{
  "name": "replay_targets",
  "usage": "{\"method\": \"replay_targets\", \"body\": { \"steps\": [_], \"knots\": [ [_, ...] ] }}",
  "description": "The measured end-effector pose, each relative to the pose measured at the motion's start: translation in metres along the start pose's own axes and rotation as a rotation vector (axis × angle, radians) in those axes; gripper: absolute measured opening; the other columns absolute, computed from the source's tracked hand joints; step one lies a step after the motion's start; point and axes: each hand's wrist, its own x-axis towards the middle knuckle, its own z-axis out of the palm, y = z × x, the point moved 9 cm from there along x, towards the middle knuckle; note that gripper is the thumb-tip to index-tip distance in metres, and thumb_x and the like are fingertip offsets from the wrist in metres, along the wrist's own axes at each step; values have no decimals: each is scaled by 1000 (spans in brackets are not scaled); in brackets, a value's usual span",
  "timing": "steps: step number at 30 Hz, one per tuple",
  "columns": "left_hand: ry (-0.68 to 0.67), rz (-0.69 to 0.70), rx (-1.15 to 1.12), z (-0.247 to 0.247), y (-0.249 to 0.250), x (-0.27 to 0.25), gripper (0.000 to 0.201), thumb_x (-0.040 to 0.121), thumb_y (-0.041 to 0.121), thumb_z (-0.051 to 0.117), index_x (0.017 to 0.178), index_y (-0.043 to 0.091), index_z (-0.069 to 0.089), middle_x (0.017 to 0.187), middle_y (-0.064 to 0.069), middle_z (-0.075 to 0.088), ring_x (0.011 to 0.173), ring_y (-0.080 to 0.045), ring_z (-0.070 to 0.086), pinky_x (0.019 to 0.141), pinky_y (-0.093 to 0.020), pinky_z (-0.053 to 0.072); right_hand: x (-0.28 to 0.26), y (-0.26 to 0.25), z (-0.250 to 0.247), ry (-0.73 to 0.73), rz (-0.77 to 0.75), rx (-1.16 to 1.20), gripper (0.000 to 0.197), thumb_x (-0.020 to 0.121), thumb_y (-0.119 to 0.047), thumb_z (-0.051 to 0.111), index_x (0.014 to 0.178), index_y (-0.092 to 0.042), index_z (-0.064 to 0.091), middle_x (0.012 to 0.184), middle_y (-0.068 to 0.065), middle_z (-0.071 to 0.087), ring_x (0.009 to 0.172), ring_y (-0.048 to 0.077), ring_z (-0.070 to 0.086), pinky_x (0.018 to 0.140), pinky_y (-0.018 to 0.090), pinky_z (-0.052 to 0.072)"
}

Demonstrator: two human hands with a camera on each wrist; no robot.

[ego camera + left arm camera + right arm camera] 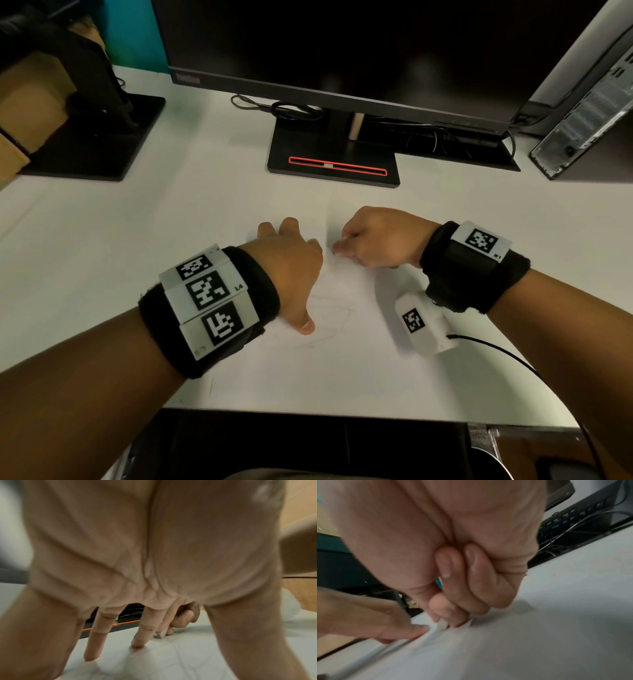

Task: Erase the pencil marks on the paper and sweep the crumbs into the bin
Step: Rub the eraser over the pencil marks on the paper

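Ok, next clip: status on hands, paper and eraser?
Left hand spread, fingers pressing paper flat. Right hand pinching white eraser, tip on the sheet. Faint pencil marks remain. Bin not in view; nothing blocking.

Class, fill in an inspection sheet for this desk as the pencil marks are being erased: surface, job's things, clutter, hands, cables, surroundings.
Surface: white desk.
Job's things: paper flat, faint pencil marks remain; white eraser touching it; bin not identifiable.
Clutter: nothing seen.
Hands: left hand presses paper with spread fingers; right hand pinches eraser.
Cables: black cable from right wrist; tangle behind monitor stand.
Surroundings: monitor, keyboard, computer tower.
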Motion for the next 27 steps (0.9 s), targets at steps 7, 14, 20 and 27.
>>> {"method": "replay_targets", "body": {
  "steps": [7, 14, 20, 27],
  "knots": [
    [-1, -2, 2, 1, 0, -1, 102, 72, 61, 80, 149, 18, 28, 139, -14, 24, 127, -39, 34, 86, -44, 52, -6, -1, 3, -17, -12, -29, 43, 101, -34, 52, 65, -11, 53, 59, 3, 48, 51, 16, 43, 51, 25, 38],
    [6, -2, 1, 0, 0, -1, 99, 71, 61, 80, 146, 18, 32, 135, -14, 26, 124, -38, 36, 80, -43, 50, -9, -1, 3, -7, -39, -56, 46, 102, -36, 51, 61, -13, 49, 59, 1, 48, 56, 17, 44, 52, 25, 36],
    [15, -2, 19, -1, 0, -1, 98, 71, 62, 79, 145, 18, 32, 134, -13, 27, 124, -37, 37, 75, -40, 47, -11, -3, -3, 65, -45, -79, 48, 104, -33, 48, 61, -12, 46, 63, 1, 47, 59, 17, 43, 53, 26, 30],
    [24, -4, 28, -1, 0, 0, 99, 70, 62, 79, 146, 18, 32, 132, -13, 28, 121, -37, 38, 75, -41, 48, -10, -8, 1, 56, -79, -108, 47, 104, -36, 49, 62, -13, 48, 65, 2, 51, 60, 17, 46, 55, 28, 32]
  ]
}}
